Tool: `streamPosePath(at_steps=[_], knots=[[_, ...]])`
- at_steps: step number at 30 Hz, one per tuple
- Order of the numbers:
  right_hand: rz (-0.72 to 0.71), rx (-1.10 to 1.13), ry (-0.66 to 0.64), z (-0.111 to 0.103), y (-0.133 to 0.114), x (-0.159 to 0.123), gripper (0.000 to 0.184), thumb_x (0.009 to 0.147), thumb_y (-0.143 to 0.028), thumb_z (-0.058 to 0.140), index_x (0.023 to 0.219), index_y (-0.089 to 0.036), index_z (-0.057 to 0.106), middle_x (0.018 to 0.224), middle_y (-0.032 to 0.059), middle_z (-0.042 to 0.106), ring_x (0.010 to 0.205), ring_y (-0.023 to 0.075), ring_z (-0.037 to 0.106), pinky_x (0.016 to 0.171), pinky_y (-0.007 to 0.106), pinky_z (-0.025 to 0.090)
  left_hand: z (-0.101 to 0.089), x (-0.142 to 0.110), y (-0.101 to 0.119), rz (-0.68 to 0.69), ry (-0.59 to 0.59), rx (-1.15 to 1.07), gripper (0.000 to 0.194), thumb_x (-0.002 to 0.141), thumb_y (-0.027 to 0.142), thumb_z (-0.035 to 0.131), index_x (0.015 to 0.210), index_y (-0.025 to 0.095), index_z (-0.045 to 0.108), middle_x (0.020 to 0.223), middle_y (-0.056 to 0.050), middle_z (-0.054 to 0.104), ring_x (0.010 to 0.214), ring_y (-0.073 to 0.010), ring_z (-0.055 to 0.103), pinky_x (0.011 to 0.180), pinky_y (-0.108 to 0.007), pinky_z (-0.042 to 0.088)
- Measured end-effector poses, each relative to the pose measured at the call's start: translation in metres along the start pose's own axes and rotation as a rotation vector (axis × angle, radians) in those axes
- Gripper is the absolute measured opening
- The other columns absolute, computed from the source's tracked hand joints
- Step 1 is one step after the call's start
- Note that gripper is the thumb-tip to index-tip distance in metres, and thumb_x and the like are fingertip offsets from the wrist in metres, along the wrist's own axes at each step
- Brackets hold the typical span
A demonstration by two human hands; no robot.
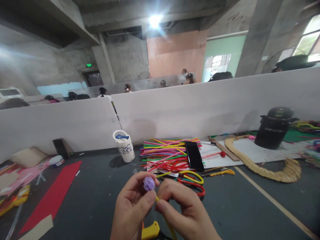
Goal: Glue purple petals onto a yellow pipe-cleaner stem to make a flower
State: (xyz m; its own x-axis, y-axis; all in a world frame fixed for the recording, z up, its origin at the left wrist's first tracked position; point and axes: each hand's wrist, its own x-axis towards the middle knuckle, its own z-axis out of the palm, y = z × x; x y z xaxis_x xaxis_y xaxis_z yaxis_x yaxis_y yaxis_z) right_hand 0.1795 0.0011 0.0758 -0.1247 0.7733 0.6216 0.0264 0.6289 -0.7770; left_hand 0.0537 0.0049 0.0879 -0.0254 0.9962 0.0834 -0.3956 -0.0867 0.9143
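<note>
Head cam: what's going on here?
A person is working with both hands over a dark table. The left hand holds a purple puff; the right hand pinches a yellow stem right beside it. Whether the two are joined is hidden by the fingers. Beyond the hands lie colored stems, with a phone at their right end.

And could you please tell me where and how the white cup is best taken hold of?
Probably around the middle of the white cup, coming from its left: its rounded body stands on its base, and the colorful fuzzy stems lie close on its right.
</note>
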Motion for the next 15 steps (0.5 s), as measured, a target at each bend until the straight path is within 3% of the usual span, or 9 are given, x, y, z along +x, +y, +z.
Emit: streamPosePath(at_steps=[3,8,12,15], knots=[[-0.103,-0.136,0.017,0.0002,0.0004,-0.0027,0.019,0.080,-0.009,0.053,0.065,-0.020,0.050,0.063,-0.0012,0.057,0.060,0.0112,0.054,0.058,0.021,0.045,-0.0003,0.0002,0.0007,-0.060,-0.029,-0.044,0.033,0.057,0.034,0.087,0.084,0.021,0.076,0.075,-0.001,0.068,0.060,-0.0095,0.056,0.055,-0.017,0.045],[-0.296,-0.364,0.094,-0.0020,0.0003,-0.0073,0.017,0.079,-0.003,0.055,0.071,-0.018,0.057,0.067,0.0028,0.061,0.061,0.0129,0.058,0.055,0.021,0.046,-0.0019,0.0003,0.0026,-0.187,-0.138,-0.090,0.033,0.057,0.036,0.087,0.078,0.018,0.071,0.068,0.001,0.061,0.052,-0.0054,0.047,0.047,-0.014,0.035],[-0.361,-0.455,0.106,-0.0043,-0.0032,-0.0088,0.017,0.079,-0.003,0.054,0.072,-0.017,0.058,0.067,0.0044,0.061,0.060,0.0136,0.059,0.054,0.022,0.047,-0.0056,0.0026,0.0031,-0.321,-0.280,-0.153,0.043,0.050,0.036,0.089,0.085,0.018,0.073,0.070,0.002,0.056,0.049,-0.0025,0.039,0.043,-0.013,0.028],[-0.421,-0.551,0.139,-0.0047,-0.0038,-0.0086,0.017,0.079,-0.002,0.055,0.071,-0.016,0.058,0.064,0.0045,0.062,0.057,0.0137,0.056,0.051,0.023,0.046,-0.0079,0.0053,0.0024,-0.359,-0.299,-0.181,0.039,0.051,0.036,0.089,0.082,0.018,0.073,0.067,0.002,0.056,0.048,-0.0027,0.039,0.044,-0.013,0.030]])
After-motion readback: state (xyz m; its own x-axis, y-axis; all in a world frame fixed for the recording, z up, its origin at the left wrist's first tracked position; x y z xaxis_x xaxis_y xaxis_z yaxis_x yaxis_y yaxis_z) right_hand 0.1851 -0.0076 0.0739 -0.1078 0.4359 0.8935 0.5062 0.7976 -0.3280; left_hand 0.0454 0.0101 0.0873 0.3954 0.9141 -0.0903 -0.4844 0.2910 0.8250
